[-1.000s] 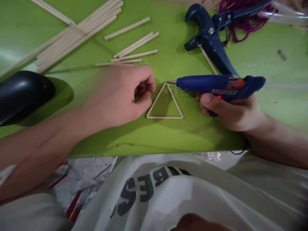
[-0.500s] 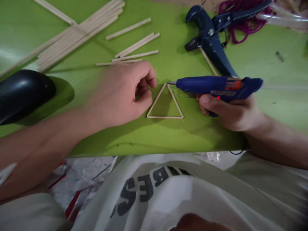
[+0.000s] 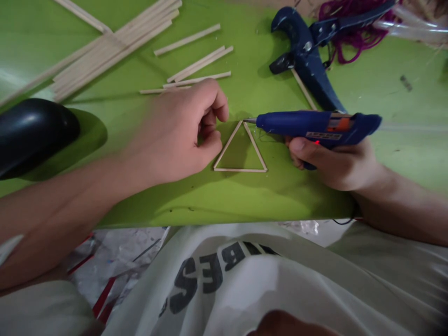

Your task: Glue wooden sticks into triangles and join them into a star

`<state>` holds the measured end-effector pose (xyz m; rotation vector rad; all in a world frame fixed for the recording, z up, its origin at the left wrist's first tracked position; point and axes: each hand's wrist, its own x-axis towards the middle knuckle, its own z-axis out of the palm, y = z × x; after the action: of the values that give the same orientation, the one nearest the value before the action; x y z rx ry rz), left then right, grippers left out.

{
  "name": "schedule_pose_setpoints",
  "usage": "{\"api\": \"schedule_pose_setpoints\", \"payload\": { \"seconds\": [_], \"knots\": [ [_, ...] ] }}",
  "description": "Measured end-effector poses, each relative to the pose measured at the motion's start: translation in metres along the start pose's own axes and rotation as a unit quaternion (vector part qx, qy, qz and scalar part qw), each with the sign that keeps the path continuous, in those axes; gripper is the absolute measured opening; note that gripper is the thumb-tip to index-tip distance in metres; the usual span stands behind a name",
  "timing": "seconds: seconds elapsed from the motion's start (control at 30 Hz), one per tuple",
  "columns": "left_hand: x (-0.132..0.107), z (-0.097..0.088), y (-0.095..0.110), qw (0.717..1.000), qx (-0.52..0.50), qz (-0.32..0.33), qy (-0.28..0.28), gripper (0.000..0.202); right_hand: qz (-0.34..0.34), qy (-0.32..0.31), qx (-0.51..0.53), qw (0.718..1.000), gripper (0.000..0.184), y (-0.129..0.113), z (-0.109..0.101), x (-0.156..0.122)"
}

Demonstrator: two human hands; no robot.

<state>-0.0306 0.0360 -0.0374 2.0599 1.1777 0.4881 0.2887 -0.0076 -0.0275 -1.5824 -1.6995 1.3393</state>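
Note:
A small triangle of three thin wooden sticks (image 3: 241,170) lies flat on the green table. My right hand (image 3: 332,161) is wrapped round the grip of a blue hot glue gun (image 3: 297,123), whose metal nozzle points left and meets the triangle's top corner. A red light glows on the gun by my thumb. Just left of the triangle, my left hand (image 3: 189,133) hovers or rests with curled fingers; thumb and forefinger stand apart and nothing shows between them.
Several short wooden sticks (image 3: 199,64) lie beyond my left hand, beside a bundle of longer sticks (image 3: 115,49). A black rounded object (image 3: 38,135) sits at the left. At the back right are a dark blue cutter (image 3: 308,56) and purple string (image 3: 346,46). The table's front edge (image 3: 224,221) is close to my body.
Almost nothing differs. The glue gun's nozzle stays at the triangle's top corner, and my left hand has barely shifted.

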Motion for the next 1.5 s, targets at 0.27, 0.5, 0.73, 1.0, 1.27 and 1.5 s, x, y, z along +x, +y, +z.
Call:
{"api": "schedule_pose_setpoints", "payload": {
  "seconds": [0.27, 0.5, 0.73, 1.0, 1.27, 1.5],
  "knots": [
    [0.0001, 0.0004, -0.0018, 1.000, -0.011, -0.009, -0.005, 0.016, 0.009, 0.006, 0.001, 1.000, 0.055, -0.0004, 0.0004, -0.0005],
    [0.0005, 0.0011, -0.0014, 1.000, -0.012, 0.011, 0.003, 0.015, 0.025, 0.003, -0.003, 1.000, 0.052, -0.0018, -0.0008, -0.0012],
    [0.0017, 0.0005, 0.0010, 1.000, 0.008, -0.008, -0.005, 0.016, 0.021, 0.010, -0.004, 1.000, 0.056, -0.0029, 0.0011, -0.0017],
    [0.0026, 0.0021, 0.0024, 1.000, 0.018, -0.012, 0.005, 0.018, 0.018, 0.007, -0.004, 1.000, 0.053, -0.0039, 0.0009, -0.0018],
    [0.0027, 0.0045, 0.0043, 0.999, 0.030, -0.015, 0.020, 0.024, 0.022, 0.009, 0.004, 1.000, 0.050, -0.0038, 0.0006, -0.0030],
    [0.0038, 0.0051, 0.0028, 0.999, 0.036, -0.029, 0.013, 0.016, 0.013, 0.005, 0.006, 1.000, 0.049, -0.0039, -0.0003, -0.0021]
  ]
}}
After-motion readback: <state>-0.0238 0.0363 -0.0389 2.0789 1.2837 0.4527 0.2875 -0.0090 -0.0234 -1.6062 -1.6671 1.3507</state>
